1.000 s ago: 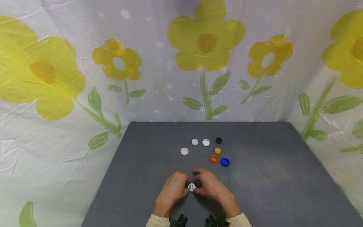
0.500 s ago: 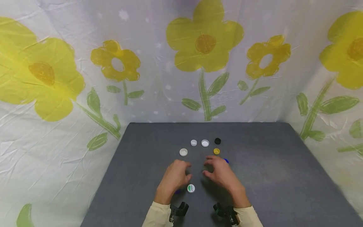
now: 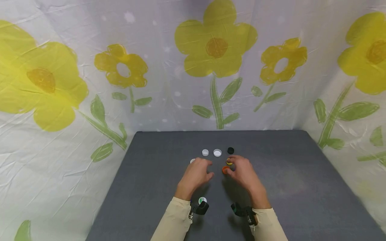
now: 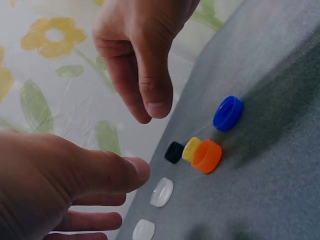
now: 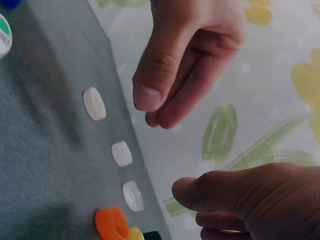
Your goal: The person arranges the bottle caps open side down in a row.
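Both hands hover over the table with nothing in their fingers. My right hand [image 3: 245,172] is above the orange bottle cap [image 3: 224,170] and the yellow cap [image 3: 230,162], overlapping them in the head view. A blue cap [image 4: 228,114] lies beside these two, hidden under the right hand from above. To the left, my left hand [image 3: 194,175] has its thumb and fingers apart and partly covers a white cap [image 5: 94,104]. Nearer the body, a white cap with a green print [image 3: 202,200] rests on the table behind the left hand.
Farther back stand two more white caps, a small one [image 3: 205,152] and a wider one [image 3: 217,153], and a black cap [image 3: 230,150]. Something blue [image 5: 10,3] lies next to the printed cap. The grey table [image 3: 286,187] ends at a flowered curtain [image 3: 169,67].
Both hands have let go of the printed white cap, parted, and moved forward to the rows of caps. The printed cap stays on the table near the body.
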The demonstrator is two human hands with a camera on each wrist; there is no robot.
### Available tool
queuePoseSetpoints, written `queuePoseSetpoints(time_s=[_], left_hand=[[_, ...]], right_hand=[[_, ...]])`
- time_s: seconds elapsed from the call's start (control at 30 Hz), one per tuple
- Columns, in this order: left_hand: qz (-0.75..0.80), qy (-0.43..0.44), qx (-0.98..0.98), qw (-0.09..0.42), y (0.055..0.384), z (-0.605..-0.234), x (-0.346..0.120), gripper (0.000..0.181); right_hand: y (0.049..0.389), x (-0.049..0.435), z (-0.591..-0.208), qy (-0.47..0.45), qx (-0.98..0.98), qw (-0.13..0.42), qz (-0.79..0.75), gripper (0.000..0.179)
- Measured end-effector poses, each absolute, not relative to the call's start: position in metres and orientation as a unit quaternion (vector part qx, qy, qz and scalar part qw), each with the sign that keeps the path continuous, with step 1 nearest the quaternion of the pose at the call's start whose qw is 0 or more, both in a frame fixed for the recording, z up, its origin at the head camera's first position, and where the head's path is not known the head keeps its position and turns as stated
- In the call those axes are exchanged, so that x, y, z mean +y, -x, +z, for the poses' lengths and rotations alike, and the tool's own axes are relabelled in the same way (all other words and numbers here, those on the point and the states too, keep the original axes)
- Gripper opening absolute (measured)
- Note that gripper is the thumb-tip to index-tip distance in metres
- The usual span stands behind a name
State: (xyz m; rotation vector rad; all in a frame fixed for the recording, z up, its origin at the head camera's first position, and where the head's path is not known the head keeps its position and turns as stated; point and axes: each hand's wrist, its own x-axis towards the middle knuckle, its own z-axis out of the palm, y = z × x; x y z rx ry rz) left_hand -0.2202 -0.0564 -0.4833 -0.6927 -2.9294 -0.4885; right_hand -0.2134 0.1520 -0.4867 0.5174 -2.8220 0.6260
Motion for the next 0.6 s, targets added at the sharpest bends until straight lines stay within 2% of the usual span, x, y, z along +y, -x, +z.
queuePoseSetpoints(time_s=[0.3, 0.6], left_hand=[[-0.154, 0.249, -0.956, 0.028, 0.242, -0.489, -0.035, 0.036], [-0.156, 0.235, -0.959, 0.012, 0.255, -0.513, -0.018, 0.033]], right_hand=[[0.222, 0.158, -0.487, -0.146, -0.961, 0.067, 0.224, 0.029], [0.227, 0.162, -0.501, -0.127, -0.964, 0.068, 0.223, 0.027]])
